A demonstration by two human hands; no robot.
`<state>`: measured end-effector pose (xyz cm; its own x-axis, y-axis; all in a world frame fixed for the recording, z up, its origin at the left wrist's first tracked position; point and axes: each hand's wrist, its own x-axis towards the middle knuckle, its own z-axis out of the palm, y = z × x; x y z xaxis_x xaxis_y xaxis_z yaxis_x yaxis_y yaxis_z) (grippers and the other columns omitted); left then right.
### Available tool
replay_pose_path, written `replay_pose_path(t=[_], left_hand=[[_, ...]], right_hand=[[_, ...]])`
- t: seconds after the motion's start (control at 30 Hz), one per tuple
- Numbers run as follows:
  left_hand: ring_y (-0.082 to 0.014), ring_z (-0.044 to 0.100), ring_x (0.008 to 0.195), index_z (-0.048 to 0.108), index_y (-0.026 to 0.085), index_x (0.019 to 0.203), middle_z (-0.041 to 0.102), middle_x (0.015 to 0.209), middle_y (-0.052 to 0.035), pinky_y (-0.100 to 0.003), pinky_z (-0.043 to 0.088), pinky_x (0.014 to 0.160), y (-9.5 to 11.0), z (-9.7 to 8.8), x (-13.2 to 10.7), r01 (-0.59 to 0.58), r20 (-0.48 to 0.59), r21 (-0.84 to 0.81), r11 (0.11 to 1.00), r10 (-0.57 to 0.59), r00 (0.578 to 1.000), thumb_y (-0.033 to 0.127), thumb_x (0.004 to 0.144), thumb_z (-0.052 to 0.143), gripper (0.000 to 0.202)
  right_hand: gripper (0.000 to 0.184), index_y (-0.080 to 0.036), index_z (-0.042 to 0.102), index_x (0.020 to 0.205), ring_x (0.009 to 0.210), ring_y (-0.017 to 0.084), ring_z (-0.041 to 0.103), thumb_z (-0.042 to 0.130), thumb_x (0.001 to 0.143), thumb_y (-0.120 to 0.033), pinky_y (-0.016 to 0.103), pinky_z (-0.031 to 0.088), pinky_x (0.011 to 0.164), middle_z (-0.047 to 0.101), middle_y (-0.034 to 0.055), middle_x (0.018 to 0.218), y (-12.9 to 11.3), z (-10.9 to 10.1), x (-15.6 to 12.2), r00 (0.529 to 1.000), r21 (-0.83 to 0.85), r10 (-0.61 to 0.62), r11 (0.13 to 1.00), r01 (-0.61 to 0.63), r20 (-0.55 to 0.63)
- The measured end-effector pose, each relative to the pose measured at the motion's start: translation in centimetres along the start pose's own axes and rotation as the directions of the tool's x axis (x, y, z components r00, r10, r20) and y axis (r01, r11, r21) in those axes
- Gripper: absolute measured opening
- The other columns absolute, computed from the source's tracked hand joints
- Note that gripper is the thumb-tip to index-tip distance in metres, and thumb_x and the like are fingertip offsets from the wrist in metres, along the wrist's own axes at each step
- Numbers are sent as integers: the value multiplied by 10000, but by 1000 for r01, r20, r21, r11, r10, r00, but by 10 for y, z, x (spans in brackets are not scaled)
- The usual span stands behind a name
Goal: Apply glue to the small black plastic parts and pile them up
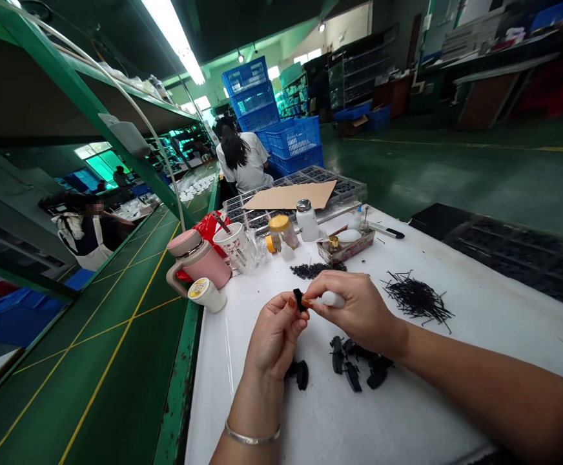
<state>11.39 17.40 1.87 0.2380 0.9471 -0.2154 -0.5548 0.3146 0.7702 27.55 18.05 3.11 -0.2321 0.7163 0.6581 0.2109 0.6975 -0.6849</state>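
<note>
My left hand (pixel 276 336) pinches a small black plastic part (pixel 299 299) between thumb and fingers above the white table (pixel 480 361). My right hand (pixel 354 309) is closed round a small white bottle (pixel 333 299), whose tip touches the black part. Several more black parts (pixel 354 368) lie on the table just below my hands, and one (pixel 299 373) sits under my left wrist.
A heap of thin black pins (pixel 414 298) lies to the right, a pile of tiny black bits (pixel 314 269) behind. Pink mug (pixel 199 259), cups, jars and a small tray (pixel 347 245) stand at the back. Black part trays (pixel 523 248) sit right. Other people work beyond.
</note>
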Motion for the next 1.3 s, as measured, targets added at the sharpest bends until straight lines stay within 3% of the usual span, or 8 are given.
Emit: replay_pose_path(t=[0.13,0.3,0.4,0.57,0.9,1.07,1.17,1.3], left_hand=[[-48,603,554,669,96,749,663,682,-22,-92,515,509,-1,1,1,19,8,13,1000,-19,1000,242,643,822,237],[-33,576,518,656,87,740,639,645,-12,-84,503,501,-3,-1,2,7,13,22,1000,-7,1000,268,657,814,254],[-33,576,513,658,81,752,630,641,-10,-82,501,499,-3,-3,3,9,0,8,1000,-9,1000,255,656,815,253],[-32,592,529,680,76,775,664,698,-26,-74,508,504,-1,-6,3,-15,-53,5,1000,16,998,236,616,838,276],[-61,598,524,723,90,798,662,597,-21,-116,489,504,-2,1,0,-128,-152,216,968,163,975,314,584,848,334],[-48,593,514,718,93,788,680,638,-31,-100,483,497,-3,-3,2,-79,-116,170,982,100,988,304,596,844,313],[-42,586,515,721,92,781,687,671,-35,-97,490,496,0,-5,2,-47,-103,153,987,64,993,278,594,847,292],[-48,597,563,739,88,802,686,674,-43,-101,509,549,3,-4,0,-46,-76,184,982,61,995,236,608,837,264]], right_hand=[[118,-187,625,812,722,146,604,590,788,-77,272,477,681,666,24,764,7,1,0,978,-104,-207,973,206,3],[134,-181,617,870,757,165,604,554,811,-78,296,489,709,665,47,788,11,2,0,946,-161,-313,933,323,85],[112,-178,615,866,772,168,600,549,827,-97,295,486,720,661,48,787,13,2,0,937,-181,-315,923,339,150],[90,-183,612,841,764,167,597,543,834,-125,292,480,713,659,51,797,17,3,0,957,-262,-263,922,286,120],[107,-163,603,823,770,178,592,505,825,-119,291,474,707,648,68,784,17,5,-5,949,-369,-271,875,313,164],[156,-165,607,791,762,172,589,476,837,-94,281,465,698,653,71,783,15,5,-4,935,-385,-304,853,352,181],[158,-171,622,764,749,156,588,506,845,-101,262,453,681,651,57,794,14,4,-2,959,-295,-239,915,275,151],[59,-162,641,743,692,132,582,652,801,-157,240,438,642,639,24,757,18,0,4,995,-122,-3,992,15,97]])
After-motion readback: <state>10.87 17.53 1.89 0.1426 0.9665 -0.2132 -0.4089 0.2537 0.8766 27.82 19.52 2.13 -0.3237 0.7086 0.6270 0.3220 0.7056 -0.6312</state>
